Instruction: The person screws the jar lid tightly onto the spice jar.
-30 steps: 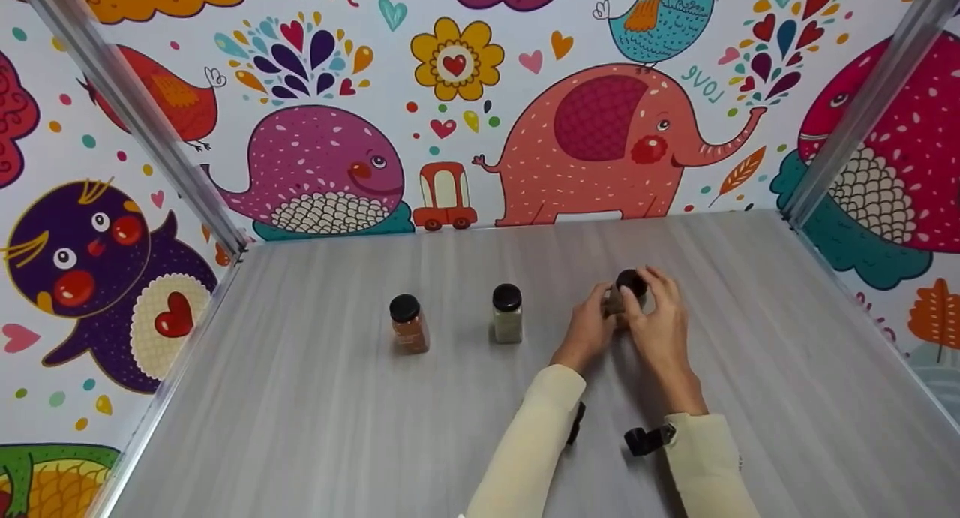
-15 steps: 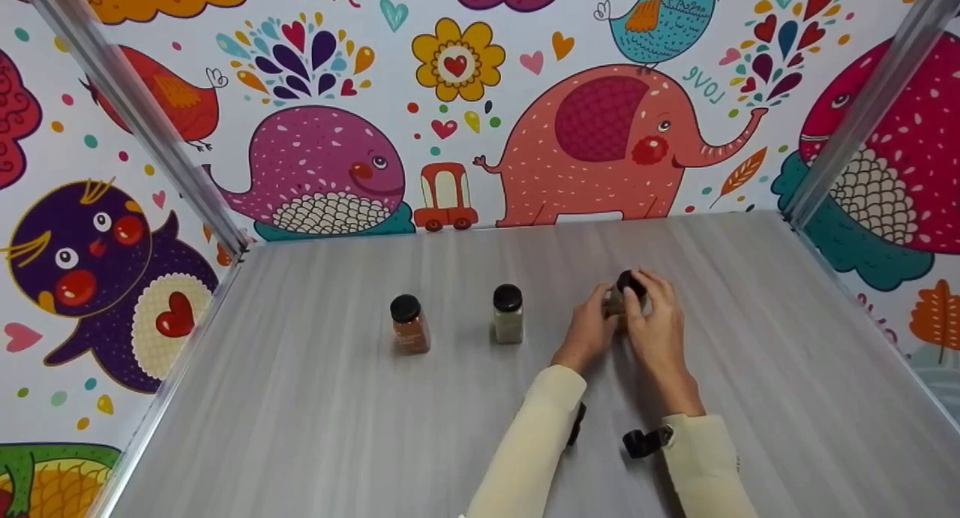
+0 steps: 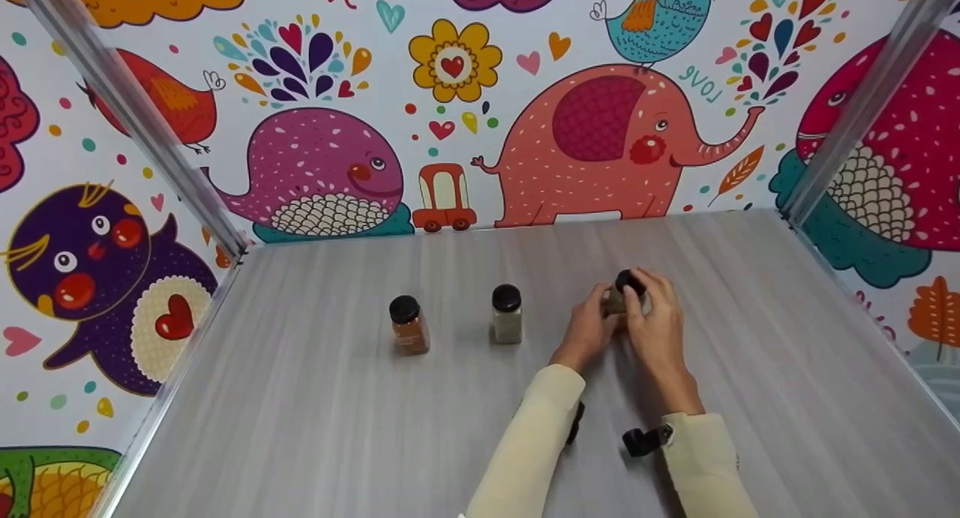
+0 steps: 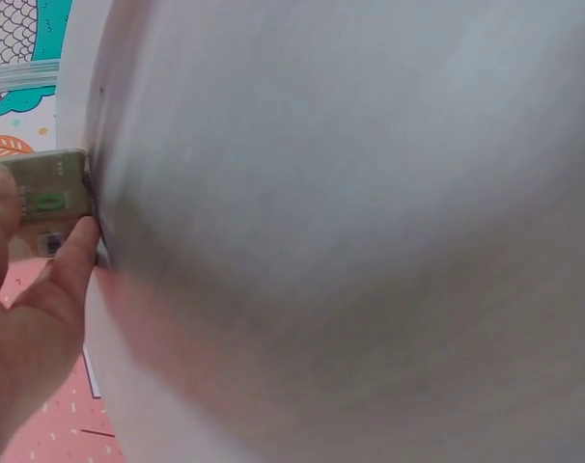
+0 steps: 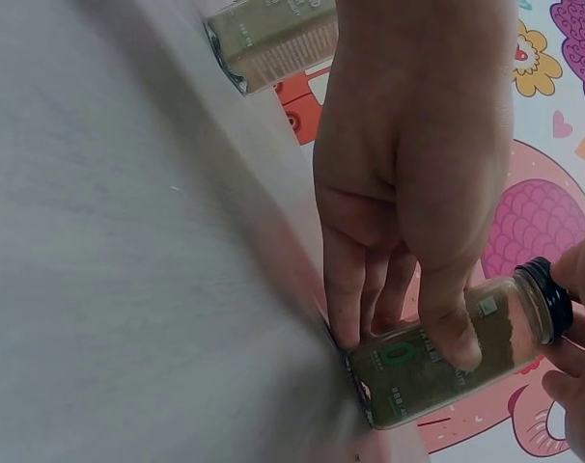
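Observation:
A clear spice jar with brownish-green powder and a black lid stands at the right of the table. My left hand grips the jar's body low down, thumb on the near face and fingers behind, as the right wrist view shows for the jar. The fingers of my right hand pinch the black lid at the rim. The lid sits on the jar's neck. In the left wrist view, the lower part of the jar shows beside the left thumb and fingers.
To the left stand two more black-lidded spice jars: one with pale green powder and one with reddish-brown powder. The grey wood-grain table ends at printed wall panels, with metal posts in the corners.
The right hand has turned slightly to the left with its fingers on the lid. The left hand keeps its hold on the jar, and the other two jars stay in place.

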A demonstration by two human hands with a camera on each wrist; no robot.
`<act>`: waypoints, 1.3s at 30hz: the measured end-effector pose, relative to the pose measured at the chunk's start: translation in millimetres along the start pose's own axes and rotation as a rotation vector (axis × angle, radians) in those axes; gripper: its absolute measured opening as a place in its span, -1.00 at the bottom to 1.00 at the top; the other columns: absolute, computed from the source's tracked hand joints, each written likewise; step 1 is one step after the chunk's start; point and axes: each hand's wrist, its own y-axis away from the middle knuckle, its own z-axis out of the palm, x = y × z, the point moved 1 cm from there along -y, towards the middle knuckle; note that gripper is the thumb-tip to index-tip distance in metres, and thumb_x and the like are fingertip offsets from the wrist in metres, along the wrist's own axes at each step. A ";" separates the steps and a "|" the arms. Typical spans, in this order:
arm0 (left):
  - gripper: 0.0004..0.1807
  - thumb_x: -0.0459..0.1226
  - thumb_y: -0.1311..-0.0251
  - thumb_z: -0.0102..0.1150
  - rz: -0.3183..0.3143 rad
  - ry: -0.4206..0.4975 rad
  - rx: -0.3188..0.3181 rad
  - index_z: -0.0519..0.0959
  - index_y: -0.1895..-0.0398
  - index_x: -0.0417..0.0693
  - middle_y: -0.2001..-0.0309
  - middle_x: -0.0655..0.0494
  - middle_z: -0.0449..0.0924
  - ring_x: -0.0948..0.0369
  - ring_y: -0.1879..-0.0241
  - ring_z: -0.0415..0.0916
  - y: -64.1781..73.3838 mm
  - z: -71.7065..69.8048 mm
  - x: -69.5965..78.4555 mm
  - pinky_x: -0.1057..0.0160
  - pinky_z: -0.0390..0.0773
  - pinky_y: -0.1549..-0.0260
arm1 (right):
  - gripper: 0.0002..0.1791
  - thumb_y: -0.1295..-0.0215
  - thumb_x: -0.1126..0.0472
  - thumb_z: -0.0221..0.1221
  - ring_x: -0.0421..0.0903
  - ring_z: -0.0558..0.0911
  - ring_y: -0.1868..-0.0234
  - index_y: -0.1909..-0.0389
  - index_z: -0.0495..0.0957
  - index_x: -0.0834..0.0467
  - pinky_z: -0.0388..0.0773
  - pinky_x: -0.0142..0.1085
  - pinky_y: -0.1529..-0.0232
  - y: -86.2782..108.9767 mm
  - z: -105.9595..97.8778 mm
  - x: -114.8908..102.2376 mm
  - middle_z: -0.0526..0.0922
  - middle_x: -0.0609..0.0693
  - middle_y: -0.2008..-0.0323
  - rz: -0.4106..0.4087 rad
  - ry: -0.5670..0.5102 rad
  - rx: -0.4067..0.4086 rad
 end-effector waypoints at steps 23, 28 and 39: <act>-0.54 -0.39 -0.38 0.15 0.034 0.000 0.013 0.42 -0.31 0.04 -0.14 -0.05 0.67 0.12 -0.15 0.61 0.1 -0.5 1.4 0.21 0.58 -0.12 | -0.63 -0.41 0.36 0.17 0.29 0.51 -0.22 -0.19 0.53 0.37 0.44 0.16 -0.21 0.9 0.6 1.8 0.50 0.36 -0.19 -0.035 0.010 0.059; -0.53 -0.38 -0.40 0.12 0.007 -0.005 0.001 0.40 -0.34 0.06 -0.19 -0.03 0.64 0.13 -0.19 0.59 1.1 -0.9 -0.1 0.18 0.56 -0.18 | -0.61 -0.42 0.31 0.18 0.29 0.47 -0.27 -0.21 0.53 0.36 0.41 0.16 -0.26 1.1 -0.5 -0.5 0.47 0.35 -0.23 0.003 -0.003 0.041; -0.55 -0.28 -0.40 0.16 -0.004 0.045 0.006 0.41 -0.32 0.09 -0.19 -0.02 0.65 0.18 -0.20 0.59 2.3 -0.3 1.2 0.21 0.56 -0.16 | -0.63 -0.49 0.33 0.08 0.21 0.46 -0.35 -0.24 0.52 0.33 0.36 0.10 -0.35 -0.6 -1.3 -0.1 0.50 0.31 -0.27 0.000 -0.013 -0.017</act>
